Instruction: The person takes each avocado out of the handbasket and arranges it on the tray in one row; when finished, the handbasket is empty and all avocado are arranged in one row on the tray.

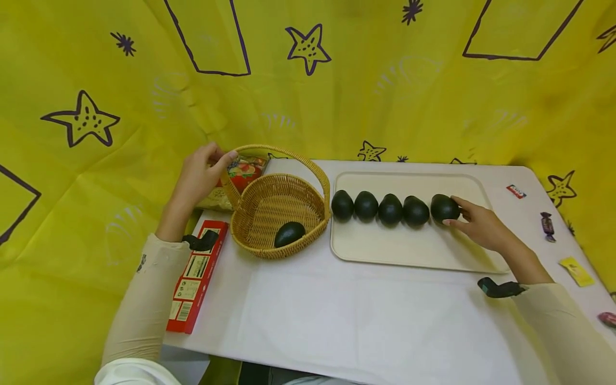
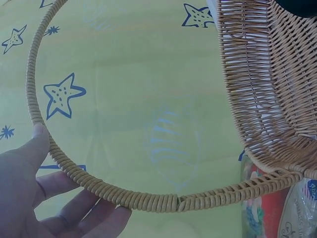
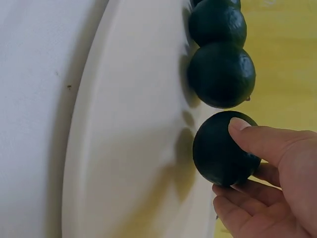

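Observation:
My left hand (image 1: 198, 172) holds the wrapped handle (image 2: 148, 202) of a wicker basket (image 1: 244, 227) at its left side, thumb and fingertips against the weave. Inside the basket lies one dark green avocado (image 1: 290, 234). At the right end of a row on a cream tray (image 1: 385, 248), my right hand (image 1: 481, 227) grips an avocado (image 1: 444, 208) between thumb and fingers. A narrow gap separates that avocado from its neighbour (image 3: 221, 74) in the right wrist view. Several more avocados (image 1: 366, 206) stretch leftward along the tray toward the basket.
Left of the basket lies a red box (image 1: 208, 278), with colourful food packaging (image 1: 245, 172) behind the handle. Small wrapped sweets lie along the table's right side, including a purple one (image 1: 547, 226) and a yellow packet (image 1: 576, 271). A patterned yellow cloth (image 1: 356, 96) hangs behind.

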Tool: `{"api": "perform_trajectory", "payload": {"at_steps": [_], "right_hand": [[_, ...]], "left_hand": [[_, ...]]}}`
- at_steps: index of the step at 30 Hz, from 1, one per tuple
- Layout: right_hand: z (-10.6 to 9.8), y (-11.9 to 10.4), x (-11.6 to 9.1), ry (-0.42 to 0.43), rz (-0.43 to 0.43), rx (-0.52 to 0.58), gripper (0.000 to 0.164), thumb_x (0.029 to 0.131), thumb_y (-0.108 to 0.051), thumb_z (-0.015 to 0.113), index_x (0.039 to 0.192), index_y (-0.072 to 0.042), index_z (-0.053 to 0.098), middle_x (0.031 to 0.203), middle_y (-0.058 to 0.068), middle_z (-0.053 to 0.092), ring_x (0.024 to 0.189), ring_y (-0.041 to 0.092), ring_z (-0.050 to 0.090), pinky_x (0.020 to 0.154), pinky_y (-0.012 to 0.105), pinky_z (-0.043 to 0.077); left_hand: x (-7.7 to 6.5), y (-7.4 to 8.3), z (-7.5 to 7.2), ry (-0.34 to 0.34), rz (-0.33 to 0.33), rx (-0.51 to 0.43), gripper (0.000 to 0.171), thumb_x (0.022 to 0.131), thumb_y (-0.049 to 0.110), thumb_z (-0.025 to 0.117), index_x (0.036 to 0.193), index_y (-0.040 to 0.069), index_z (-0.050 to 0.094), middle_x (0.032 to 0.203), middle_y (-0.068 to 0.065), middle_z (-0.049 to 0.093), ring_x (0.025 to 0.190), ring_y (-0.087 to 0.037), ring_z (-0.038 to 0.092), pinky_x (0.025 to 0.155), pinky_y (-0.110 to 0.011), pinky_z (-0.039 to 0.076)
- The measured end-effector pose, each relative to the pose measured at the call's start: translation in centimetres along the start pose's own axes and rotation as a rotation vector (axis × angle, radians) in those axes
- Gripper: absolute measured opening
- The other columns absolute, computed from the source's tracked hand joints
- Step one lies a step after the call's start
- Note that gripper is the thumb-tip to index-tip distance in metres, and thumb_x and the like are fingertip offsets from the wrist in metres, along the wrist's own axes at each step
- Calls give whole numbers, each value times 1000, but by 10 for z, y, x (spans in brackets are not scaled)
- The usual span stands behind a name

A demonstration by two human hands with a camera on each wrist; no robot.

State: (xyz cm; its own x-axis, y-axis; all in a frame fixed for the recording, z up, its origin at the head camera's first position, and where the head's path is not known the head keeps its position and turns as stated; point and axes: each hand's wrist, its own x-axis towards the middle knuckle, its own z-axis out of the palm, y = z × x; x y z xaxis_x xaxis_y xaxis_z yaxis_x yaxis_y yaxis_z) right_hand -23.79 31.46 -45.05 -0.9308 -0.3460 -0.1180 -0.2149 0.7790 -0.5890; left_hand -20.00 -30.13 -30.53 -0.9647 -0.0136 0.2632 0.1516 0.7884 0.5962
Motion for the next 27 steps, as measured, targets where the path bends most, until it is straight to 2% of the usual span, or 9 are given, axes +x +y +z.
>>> {"api": "perform_trajectory", "payload": {"at_steps": [6, 12, 27], "right_hand": [[4, 1, 2, -45, -4, 33, 81, 106, -29, 67, 161, 11, 23, 156, 49, 27, 137, 68, 37, 110, 74, 34], [5, 3, 3, -47, -31, 39, 84, 104, -28, 70, 161, 10, 22, 154, 50, 28, 136, 71, 35, 109, 75, 34], [2, 0, -1, -53, -34, -53, 92, 101, -28, 74, 165, 4, 17, 152, 48, 35, 137, 67, 38, 108, 77, 32]], "left_hand": [[0, 0, 1, -2, 1, -2, 50, 107, 54, 57, 99, 4, 60, 107, -18, 64, 103, -33, 57, 87, -47, 42], [-1, 1, 1, -13, -21, -6, 52, 106, 57, 55, 104, 5, 62, 108, -17, 64, 102, -33, 57, 87, -48, 44], [0, 0, 0, -10, -16, -4, 51, 106, 55, 57, 102, 4, 61, 111, -19, 64, 112, -36, 59, 95, -54, 45]]}}
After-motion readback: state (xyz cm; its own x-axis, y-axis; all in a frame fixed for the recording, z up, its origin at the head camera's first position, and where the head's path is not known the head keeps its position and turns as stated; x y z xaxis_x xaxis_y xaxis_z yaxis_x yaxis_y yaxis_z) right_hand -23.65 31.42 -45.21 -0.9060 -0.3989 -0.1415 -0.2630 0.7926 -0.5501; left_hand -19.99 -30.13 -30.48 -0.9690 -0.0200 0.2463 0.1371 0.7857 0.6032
